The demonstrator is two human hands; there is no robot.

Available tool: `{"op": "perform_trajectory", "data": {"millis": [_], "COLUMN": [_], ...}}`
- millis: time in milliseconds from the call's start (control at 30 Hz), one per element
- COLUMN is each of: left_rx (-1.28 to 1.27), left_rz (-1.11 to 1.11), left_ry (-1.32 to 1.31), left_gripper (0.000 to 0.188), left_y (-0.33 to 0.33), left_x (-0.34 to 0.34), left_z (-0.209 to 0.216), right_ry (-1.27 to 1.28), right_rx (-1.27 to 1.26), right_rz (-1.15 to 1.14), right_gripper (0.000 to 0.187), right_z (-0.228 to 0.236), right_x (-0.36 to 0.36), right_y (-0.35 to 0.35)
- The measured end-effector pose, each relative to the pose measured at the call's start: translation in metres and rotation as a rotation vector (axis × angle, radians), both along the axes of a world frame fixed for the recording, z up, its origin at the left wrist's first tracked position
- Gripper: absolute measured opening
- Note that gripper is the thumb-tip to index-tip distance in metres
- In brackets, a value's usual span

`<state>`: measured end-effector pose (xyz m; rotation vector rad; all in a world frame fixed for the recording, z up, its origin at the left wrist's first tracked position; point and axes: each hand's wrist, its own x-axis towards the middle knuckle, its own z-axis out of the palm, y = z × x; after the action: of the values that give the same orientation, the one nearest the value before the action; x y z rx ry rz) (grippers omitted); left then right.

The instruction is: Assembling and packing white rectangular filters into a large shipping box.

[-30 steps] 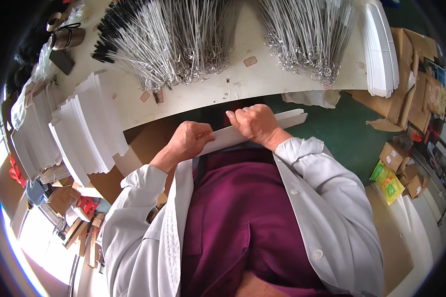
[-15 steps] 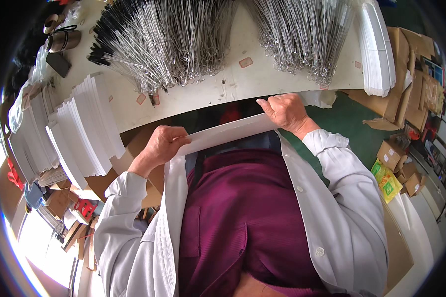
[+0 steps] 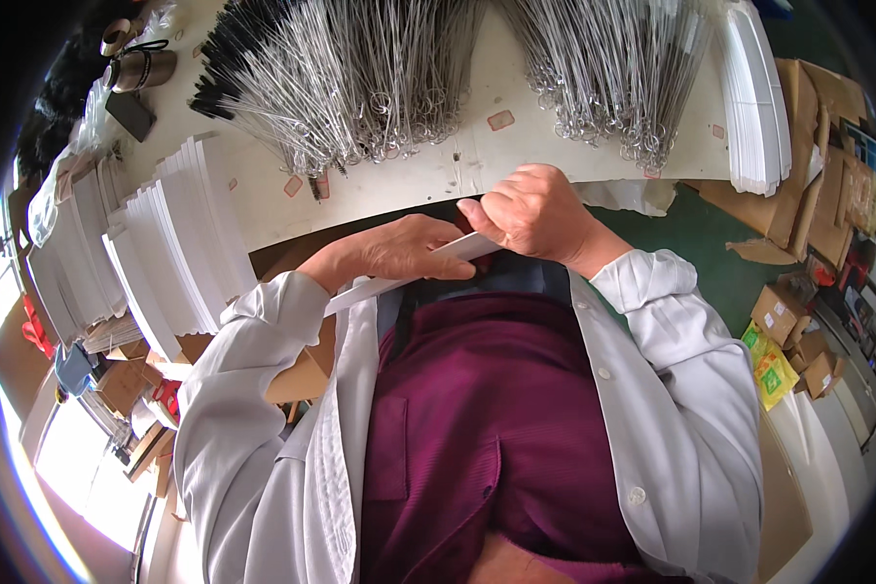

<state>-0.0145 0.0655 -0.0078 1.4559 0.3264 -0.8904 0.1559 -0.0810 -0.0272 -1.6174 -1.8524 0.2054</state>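
Observation:
A long, narrow white carton [image 3: 469,246] slants across in front of my body, just off the table's near edge. My right hand [image 3: 540,219] is closed around its right end, with the thumb pressed on top. My left hand [image 3: 399,250] grips it near the middle, fingers over it and thumb close to my right hand. The left end of the carton sticks out below my left wrist. What is inside the carton, if anything, is hidden.
Bundles of wire-handled brushes [image 3: 360,88] with looped ends lie on the table [image 3: 389,200], more wire loops [image 3: 613,88] to the right. White cartons are stacked at left [image 3: 180,234] and far right [image 3: 757,107]. A metal flask [image 3: 144,70] stands far left; brown cardboard [image 3: 788,161] leans at right.
My left hand has slid along the carton toward my right hand. The carton is turned more edge-on and tilts up to the right. The view has shifted slightly.

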Motion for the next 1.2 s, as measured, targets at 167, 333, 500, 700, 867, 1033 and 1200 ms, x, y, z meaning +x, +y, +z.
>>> {"op": "perform_trajectory", "data": {"millis": [167,333,500,700,867,1033,1200], "left_rx": [0.067,0.695,0.781,0.787,0.850,0.898,0.889], "left_rz": [0.129,0.236,0.299,0.446,0.455,0.488,0.502], "left_ry": [0.097,-0.086,-0.114,-0.125,-0.143,-0.197,-0.232], "left_gripper": [0.055,0.058,0.056,0.056,0.058,0.055,0.058], "left_y": [-0.011,-0.016,-0.033,-0.043,-0.047,-0.052,-0.063], "left_x": [-0.002,-0.011,-0.016,-0.023,-0.024,-0.030,-0.037], "left_z": [-0.002,0.007,0.008,0.010,0.013,0.010,0.006], "right_ry": [-0.005,0.193,0.362,0.335,0.443,0.564,0.494], "right_rx": [-0.049,-0.017,-0.131,-0.112,-0.080,-0.131,-0.074], "right_rz": [-0.095,-0.376,-0.456,-0.382,-0.436,-0.463,-0.414], "right_gripper": [0.031,0.015,0.026,0.032,0.033,0.033,0.026], "right_z": [0.007,0.006,0.011,0.005,0.009,0.010,0.006], "right_x": [0.008,0.011,-0.018,-0.037,-0.045,-0.050,-0.051], "right_y": [0.005,-0.019,-0.037,-0.041,-0.047,-0.048,-0.044]}}
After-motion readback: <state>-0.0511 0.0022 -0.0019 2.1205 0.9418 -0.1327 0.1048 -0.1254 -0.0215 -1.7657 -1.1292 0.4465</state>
